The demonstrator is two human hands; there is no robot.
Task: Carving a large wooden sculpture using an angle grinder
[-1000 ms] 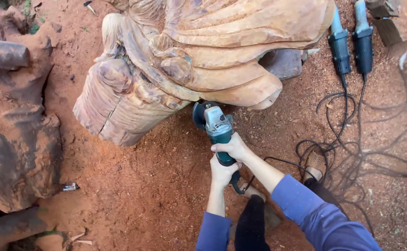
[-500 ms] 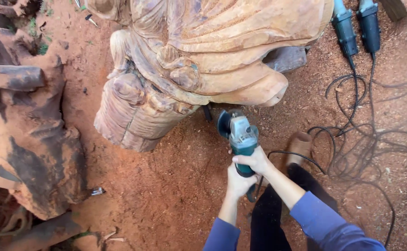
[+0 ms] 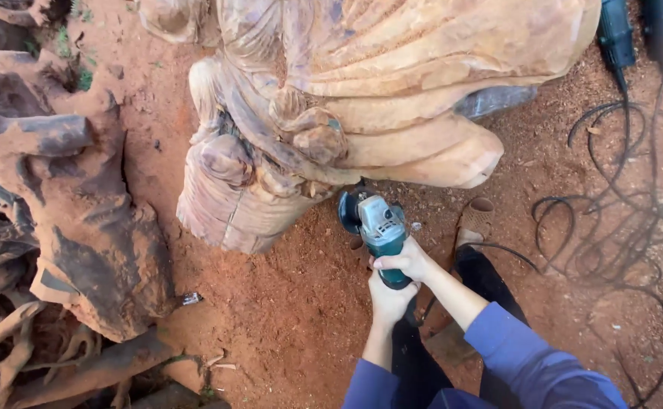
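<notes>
Under the wood carving (image 3: 362, 98), both hands are gripping a teal grinder (image 3: 377, 227): right hand (image 3: 403, 261) wrapping the body, left hand (image 3: 388, 299) clasping its tail, steadying the disc against the wood.

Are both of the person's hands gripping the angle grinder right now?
Yes, the right hand and left hand both wrap the grinder.

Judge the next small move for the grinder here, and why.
Probably ease the angle grinder up so its disc meets the carved wood sculpture. Both the right hand and left hand grip it, and the disc sits just beneath the carving's underside.
</notes>
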